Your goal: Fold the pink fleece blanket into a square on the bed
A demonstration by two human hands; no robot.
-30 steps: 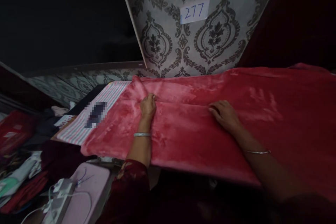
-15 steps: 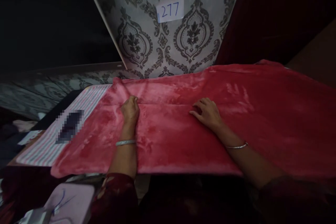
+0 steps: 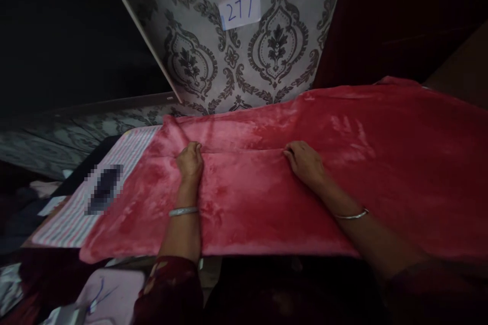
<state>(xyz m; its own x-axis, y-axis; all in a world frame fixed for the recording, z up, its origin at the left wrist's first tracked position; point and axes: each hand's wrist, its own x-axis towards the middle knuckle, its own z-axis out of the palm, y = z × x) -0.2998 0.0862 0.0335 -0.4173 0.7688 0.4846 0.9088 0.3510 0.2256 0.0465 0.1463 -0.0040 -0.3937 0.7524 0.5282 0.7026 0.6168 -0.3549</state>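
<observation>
A person's left hand (image 3: 189, 160) and right hand (image 3: 306, 163) pinched a ridge (image 3: 244, 151) of the red blanket (image 3: 251, 203) that lay beneath both, its long axis running from left to right, neither hand nearer

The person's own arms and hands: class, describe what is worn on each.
The left hand is ungloved; above it sits a broad, pale greyish bangle, then a dark red patterned sleeve. The right hand, also ungloved, has a thinner silvery bangle; its dark sleeve is lost in shadow.
</observation>
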